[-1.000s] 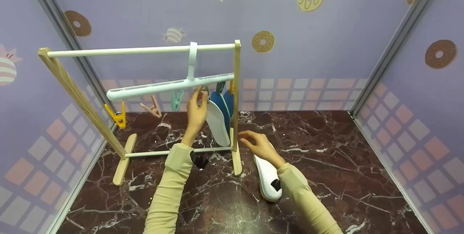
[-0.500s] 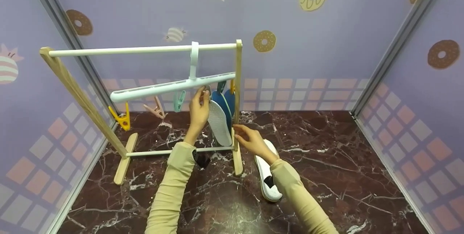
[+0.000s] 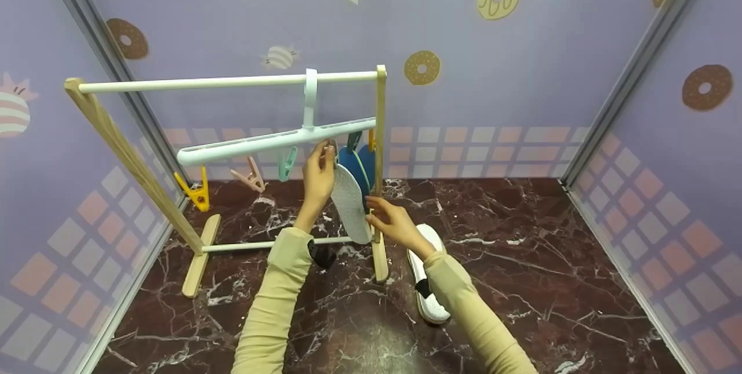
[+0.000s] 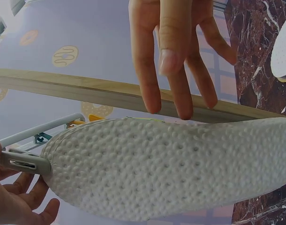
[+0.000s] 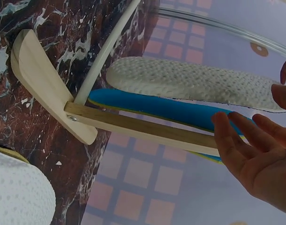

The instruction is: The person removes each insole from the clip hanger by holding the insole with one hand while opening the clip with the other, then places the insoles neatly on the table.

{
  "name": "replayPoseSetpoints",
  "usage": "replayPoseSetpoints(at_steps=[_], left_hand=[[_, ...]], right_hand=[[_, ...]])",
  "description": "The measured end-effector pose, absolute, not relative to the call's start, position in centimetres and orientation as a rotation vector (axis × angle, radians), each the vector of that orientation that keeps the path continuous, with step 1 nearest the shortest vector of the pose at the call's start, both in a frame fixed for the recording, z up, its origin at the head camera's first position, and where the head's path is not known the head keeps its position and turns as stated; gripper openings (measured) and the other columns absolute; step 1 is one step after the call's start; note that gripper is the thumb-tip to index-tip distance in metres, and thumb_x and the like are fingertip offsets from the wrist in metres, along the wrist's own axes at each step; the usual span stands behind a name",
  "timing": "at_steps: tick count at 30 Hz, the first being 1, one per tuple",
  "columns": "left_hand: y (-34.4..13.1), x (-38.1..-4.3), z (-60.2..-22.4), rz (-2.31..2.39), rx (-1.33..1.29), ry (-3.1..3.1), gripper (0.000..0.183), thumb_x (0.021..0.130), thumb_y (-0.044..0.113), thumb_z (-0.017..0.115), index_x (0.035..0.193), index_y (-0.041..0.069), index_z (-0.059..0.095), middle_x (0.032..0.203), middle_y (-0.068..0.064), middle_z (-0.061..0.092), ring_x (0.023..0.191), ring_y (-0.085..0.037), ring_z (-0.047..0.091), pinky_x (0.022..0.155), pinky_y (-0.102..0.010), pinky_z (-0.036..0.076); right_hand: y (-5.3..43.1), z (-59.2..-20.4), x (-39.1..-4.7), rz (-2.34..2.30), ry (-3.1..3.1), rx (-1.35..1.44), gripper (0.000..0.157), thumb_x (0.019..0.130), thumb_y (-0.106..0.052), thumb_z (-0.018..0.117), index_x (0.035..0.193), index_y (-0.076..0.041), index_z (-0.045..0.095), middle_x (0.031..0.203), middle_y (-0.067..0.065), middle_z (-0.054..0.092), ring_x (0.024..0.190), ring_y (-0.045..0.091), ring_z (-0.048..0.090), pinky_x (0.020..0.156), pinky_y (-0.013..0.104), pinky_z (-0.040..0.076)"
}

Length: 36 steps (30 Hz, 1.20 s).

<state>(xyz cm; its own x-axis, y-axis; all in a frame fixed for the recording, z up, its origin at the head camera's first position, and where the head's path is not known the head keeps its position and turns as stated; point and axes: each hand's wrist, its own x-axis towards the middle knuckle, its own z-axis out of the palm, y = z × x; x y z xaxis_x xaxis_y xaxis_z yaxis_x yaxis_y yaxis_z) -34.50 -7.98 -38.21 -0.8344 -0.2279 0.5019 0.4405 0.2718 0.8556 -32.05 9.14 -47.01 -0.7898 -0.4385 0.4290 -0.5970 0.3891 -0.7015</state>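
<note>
A white, dimpled shoe insole (image 3: 349,203) hangs from the hanger (image 3: 249,145), its end in the jaws of a grey clothespin (image 4: 26,161). My left hand (image 3: 317,181) pinches that clothespin just under the hanger bar. On the insole's right side is my right hand (image 3: 397,224), its fingers loosely bent with nothing in them. Its fingertips come right up to the insole's edge in the head view. Behind the white insole hangs a blue insole (image 5: 166,110), partly hidden by it and by the rack post.
The hanger hooks over a wooden rack (image 3: 232,81). Yellow (image 3: 198,191), pink (image 3: 250,177) and teal clothespins (image 3: 287,164) hang to the left. Another white insole (image 3: 432,304) lies on the dark marbled table (image 3: 522,281), partly under my right forearm. Patterned walls enclose the table.
My right hand has moved left and slightly up, past the rack post to the white insole. The insole's lower end has swung a little. My left hand keeps its hold.
</note>
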Motion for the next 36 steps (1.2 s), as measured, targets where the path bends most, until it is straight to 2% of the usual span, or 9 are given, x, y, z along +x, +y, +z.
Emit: replayPoseSetpoints(at_steps=[9,15,23,29,36], left_hand=[[-8.0,-34.4,-38.0,-1.598,-0.182,-2.011,0.027,0.093,0.010,0.045,0.111,-0.007,0.056,0.100,-0.025,0.061,0.090,-0.036,0.061,0.079,-0.041,0.049],[-7.9,-34.3,-38.0,-1.640,-0.180,-2.004,0.028,0.093,0.011,0.043,0.112,-0.008,0.055,0.101,-0.026,0.060,0.087,-0.035,0.060,0.076,-0.041,0.050],[-7.7,-34.2,-37.8,-1.652,-0.172,-2.012,0.033,0.094,0.010,0.042,0.119,-0.010,0.049,0.108,-0.028,0.058,0.094,-0.037,0.060,0.081,-0.041,0.049],[-7.8,-34.3,-37.8,-1.663,-0.211,-2.002,0.033,0.095,0.009,0.038,0.119,-0.011,0.048,0.108,-0.028,0.058,0.092,-0.034,0.059,0.082,-0.040,0.048],[-8.2,-34.4,-37.7,-1.800,-0.228,-1.979,0.034,0.096,0.007,0.036,0.121,-0.013,0.045,0.111,-0.030,0.054,0.095,-0.041,0.058,0.082,-0.040,0.049]], right_hand=[[8.3,-47.1,-32.1,1.371,-2.482,0.917,0.039,0.088,-0.015,0.056,0.122,0.002,0.048,0.111,0.023,0.060,0.091,0.031,0.064,0.077,0.037,0.053],[7.8,-47.1,-32.2,1.367,-2.483,0.880,0.036,0.087,-0.015,0.057,0.118,0.002,0.051,0.100,0.021,0.065,0.083,0.029,0.066,0.070,0.033,0.054],[7.6,-47.1,-32.4,1.328,-2.481,0.854,0.034,0.086,-0.015,0.058,0.116,0.002,0.053,0.092,0.019,0.067,0.077,0.027,0.066,0.068,0.032,0.054],[7.4,-47.0,-32.5,1.315,-2.498,0.828,0.033,0.086,-0.015,0.058,0.114,0.003,0.055,0.085,0.019,0.067,0.070,0.026,0.066,0.063,0.030,0.053],[7.1,-47.1,-32.5,1.281,-2.510,0.813,0.029,0.085,-0.011,0.059,0.109,0.005,0.058,0.084,0.018,0.067,0.070,0.024,0.064,0.061,0.028,0.052]])
